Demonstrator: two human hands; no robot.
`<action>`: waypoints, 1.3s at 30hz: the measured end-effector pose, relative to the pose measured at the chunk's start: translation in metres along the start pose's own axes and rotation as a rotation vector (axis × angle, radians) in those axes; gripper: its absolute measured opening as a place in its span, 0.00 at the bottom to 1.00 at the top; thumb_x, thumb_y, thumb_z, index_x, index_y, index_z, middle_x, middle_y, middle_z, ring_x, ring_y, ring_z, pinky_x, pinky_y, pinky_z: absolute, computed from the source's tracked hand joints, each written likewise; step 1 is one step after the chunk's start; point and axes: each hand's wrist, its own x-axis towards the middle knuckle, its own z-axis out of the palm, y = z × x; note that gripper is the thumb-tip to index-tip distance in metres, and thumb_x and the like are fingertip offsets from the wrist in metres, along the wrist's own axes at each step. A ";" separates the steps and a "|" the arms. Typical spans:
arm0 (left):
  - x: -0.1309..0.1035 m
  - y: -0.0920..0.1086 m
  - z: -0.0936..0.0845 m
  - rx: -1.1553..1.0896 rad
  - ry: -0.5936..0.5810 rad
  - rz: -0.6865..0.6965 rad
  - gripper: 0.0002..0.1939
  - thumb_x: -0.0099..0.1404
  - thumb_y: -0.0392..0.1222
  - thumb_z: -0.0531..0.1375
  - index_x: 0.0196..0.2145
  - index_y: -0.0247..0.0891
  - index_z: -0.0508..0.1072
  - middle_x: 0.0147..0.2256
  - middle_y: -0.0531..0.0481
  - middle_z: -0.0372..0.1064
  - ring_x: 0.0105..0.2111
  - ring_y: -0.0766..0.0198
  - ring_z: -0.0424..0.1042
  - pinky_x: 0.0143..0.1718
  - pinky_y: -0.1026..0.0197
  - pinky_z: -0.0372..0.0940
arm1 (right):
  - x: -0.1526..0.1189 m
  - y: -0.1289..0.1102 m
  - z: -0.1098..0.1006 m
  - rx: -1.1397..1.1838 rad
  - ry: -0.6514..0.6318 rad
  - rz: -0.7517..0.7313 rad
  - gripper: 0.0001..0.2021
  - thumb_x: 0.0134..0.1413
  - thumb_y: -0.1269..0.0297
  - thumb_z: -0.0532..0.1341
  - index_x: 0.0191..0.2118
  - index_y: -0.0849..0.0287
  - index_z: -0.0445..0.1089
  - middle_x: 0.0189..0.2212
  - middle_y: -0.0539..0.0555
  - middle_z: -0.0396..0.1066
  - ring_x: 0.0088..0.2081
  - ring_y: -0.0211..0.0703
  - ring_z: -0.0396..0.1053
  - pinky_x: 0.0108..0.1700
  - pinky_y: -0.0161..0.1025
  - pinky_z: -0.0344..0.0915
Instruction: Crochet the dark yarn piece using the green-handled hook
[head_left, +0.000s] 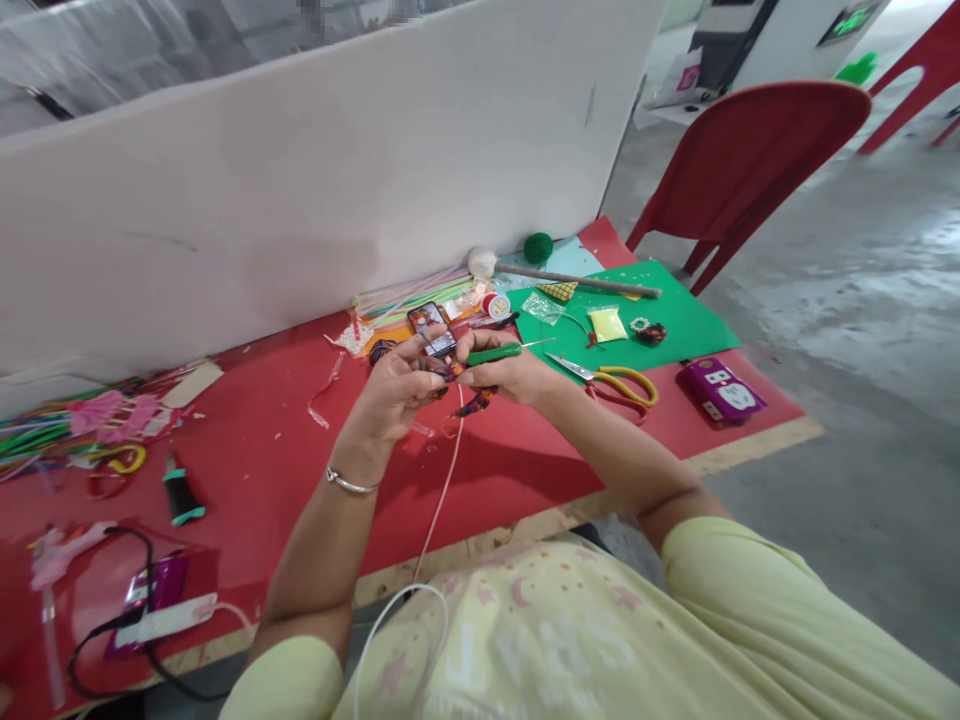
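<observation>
My left hand (401, 390) is closed, pinching a small dark, multicoloured yarn piece (454, 371) between thumb and fingers. Against the same piece, my right hand (502, 372) is curled round a green-handled crochet hook (493, 353), whose thin metal shaft points right. A strip of the dark orange-and-purple yarn work (476, 403) dangles below the fingers. Just beyond the hands lies a phone (433, 328) with its screen lit. The fingers partly hide the piece where both hands meet.
Scissors (607, 385) lie right of my hands, near a purple box (721, 390). A green sheet (675, 310) carries a yellow packet (607, 323) and a stick (577, 280). Left are snips (181, 492) and a cabled power bank (154, 600). A white partition (300, 200) stands behind; a red chair (757, 160) is right.
</observation>
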 end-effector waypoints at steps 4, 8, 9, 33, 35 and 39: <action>0.001 -0.002 -0.002 -0.073 0.009 -0.020 0.42 0.44 0.30 0.69 0.59 0.40 0.73 0.23 0.57 0.67 0.16 0.78 0.52 0.16 0.71 0.42 | 0.002 0.001 -0.001 0.030 0.013 0.014 0.15 0.41 0.69 0.76 0.35 0.59 0.72 0.26 0.44 0.70 0.25 0.29 0.65 0.28 0.27 0.62; 0.004 -0.008 -0.006 -0.111 0.032 -0.030 0.40 0.46 0.31 0.71 0.58 0.42 0.74 0.26 0.56 0.69 0.17 0.78 0.53 0.15 0.72 0.42 | 0.004 0.000 -0.001 0.069 0.042 0.028 0.14 0.42 0.69 0.75 0.35 0.59 0.72 0.27 0.45 0.73 0.26 0.30 0.67 0.28 0.27 0.64; 0.004 -0.009 -0.006 -0.103 0.048 -0.024 0.39 0.46 0.31 0.72 0.58 0.42 0.74 0.26 0.56 0.70 0.17 0.79 0.53 0.15 0.72 0.43 | 0.004 0.001 -0.001 0.069 0.054 0.026 0.14 0.42 0.69 0.75 0.35 0.59 0.72 0.28 0.45 0.73 0.26 0.30 0.68 0.29 0.27 0.65; 0.000 -0.009 -0.005 -0.088 0.089 -0.025 0.39 0.45 0.32 0.73 0.57 0.42 0.74 0.19 0.62 0.59 0.15 0.78 0.51 0.15 0.73 0.42 | 0.002 0.009 0.007 0.147 0.070 0.078 0.15 0.41 0.68 0.75 0.34 0.59 0.69 0.19 0.41 0.64 0.20 0.27 0.56 0.23 0.27 0.54; 0.001 -0.010 -0.004 -0.068 0.116 -0.001 0.40 0.44 0.32 0.74 0.57 0.41 0.74 0.19 0.61 0.61 0.15 0.78 0.52 0.15 0.73 0.43 | 0.002 0.008 0.007 0.144 0.077 0.064 0.15 0.41 0.68 0.75 0.34 0.59 0.70 0.20 0.41 0.64 0.20 0.27 0.56 0.23 0.26 0.54; 0.002 -0.011 -0.005 -0.041 0.132 0.013 0.43 0.45 0.33 0.74 0.60 0.42 0.72 0.21 0.59 0.67 0.15 0.78 0.55 0.15 0.73 0.44 | 0.004 0.004 0.009 0.201 0.092 0.063 0.12 0.43 0.65 0.73 0.32 0.59 0.71 0.21 0.43 0.64 0.21 0.27 0.54 0.22 0.26 0.53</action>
